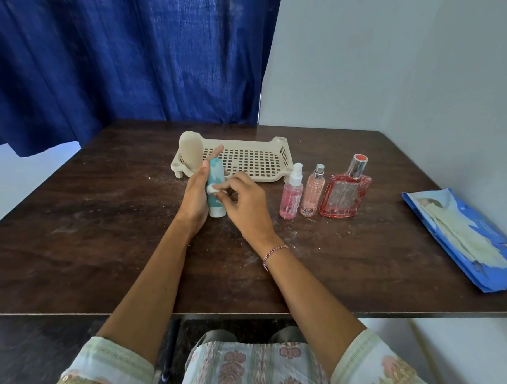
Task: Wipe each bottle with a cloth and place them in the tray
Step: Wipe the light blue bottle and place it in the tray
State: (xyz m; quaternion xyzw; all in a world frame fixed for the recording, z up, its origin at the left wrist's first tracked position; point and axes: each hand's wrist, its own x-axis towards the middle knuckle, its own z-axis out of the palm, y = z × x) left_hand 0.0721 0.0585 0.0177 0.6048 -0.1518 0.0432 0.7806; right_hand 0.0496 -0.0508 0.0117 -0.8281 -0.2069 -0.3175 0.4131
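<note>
Teal bottle (215,176) upright, cap down, mid-bench (102,227), just before the tray (253,160). Left hand (195,194) fingers hold it round the back. Right hand (244,204) fingers pinch a small white cloth (212,189) against its front. Beige bottle (190,149) stands in the tray's left end. Three pink bottles (312,192) in a row toward the right edge.

Soft even daylight, faint glare on table (102,216), wide-angle bending at edges.
</note>
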